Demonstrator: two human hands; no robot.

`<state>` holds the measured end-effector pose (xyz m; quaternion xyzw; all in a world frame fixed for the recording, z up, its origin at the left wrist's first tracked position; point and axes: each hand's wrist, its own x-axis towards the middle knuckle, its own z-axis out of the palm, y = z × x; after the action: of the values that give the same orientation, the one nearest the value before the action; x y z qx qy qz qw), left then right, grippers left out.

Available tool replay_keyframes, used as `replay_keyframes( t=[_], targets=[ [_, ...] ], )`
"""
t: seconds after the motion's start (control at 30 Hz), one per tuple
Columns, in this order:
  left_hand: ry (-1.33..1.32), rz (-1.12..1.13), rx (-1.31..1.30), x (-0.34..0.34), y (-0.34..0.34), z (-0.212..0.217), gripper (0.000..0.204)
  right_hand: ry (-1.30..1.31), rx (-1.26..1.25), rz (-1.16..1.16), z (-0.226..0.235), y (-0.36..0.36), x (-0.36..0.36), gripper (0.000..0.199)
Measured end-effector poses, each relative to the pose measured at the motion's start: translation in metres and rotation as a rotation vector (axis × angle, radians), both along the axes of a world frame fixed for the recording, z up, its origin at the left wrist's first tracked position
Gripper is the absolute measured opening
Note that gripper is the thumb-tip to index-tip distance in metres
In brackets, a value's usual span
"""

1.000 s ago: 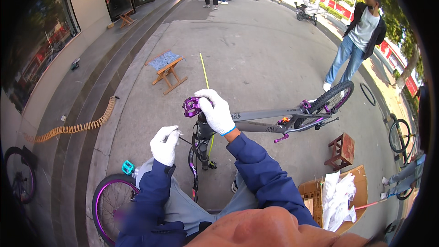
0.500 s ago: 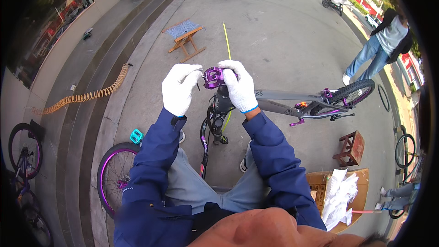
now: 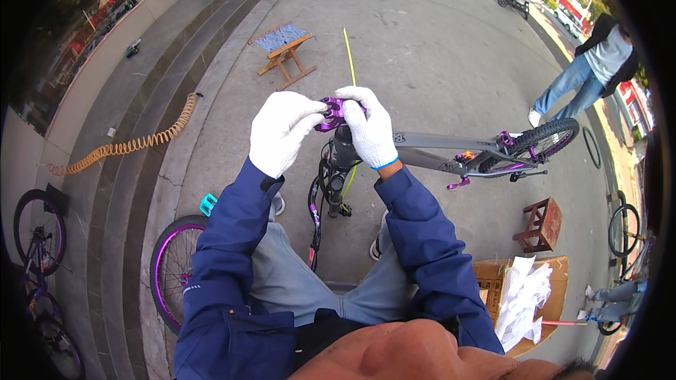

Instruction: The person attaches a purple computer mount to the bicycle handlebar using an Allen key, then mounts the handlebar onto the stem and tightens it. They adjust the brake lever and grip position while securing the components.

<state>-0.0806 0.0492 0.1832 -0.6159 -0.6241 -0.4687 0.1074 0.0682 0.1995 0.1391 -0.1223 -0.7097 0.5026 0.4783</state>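
Folding stool [image 3: 285,51] beyond purple stem [image 3: 331,113]

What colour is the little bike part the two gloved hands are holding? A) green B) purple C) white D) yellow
B: the small metal bike part pinched between the left hand and the right hand is shiny purple; only the gloves are white.

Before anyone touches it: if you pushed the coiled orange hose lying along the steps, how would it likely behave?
The coiled orange hose would probably be floppy: it already lies in a loose, wavy line along the steps. Its spring-like coils suggest it would stretch and recoil rather than slide as one piece. It looks thin, so likely light for its length.
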Motion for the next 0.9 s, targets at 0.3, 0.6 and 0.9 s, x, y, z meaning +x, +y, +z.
replay_keyframes(
  t=[0.3,0.6,0.9],
  targets=[
    [0.494,-0.07,0.032,-0.023,0.008,0.034,0.026,0.003,0.04,-0.004,0.002,0.0,0.002,0.024],
    [0.609,-0.268,-0.01,-0.044,0.017,0.045,0.035,-0.002,0.033,0.008,-0.002,0.0,0.0,0.023],
    [0.511,-0.31,-0.012,-0.048,0.023,0.041,0.035,0.008,0.029,0.026,0.0,-0.001,-0.001,0.024]
  ],
)
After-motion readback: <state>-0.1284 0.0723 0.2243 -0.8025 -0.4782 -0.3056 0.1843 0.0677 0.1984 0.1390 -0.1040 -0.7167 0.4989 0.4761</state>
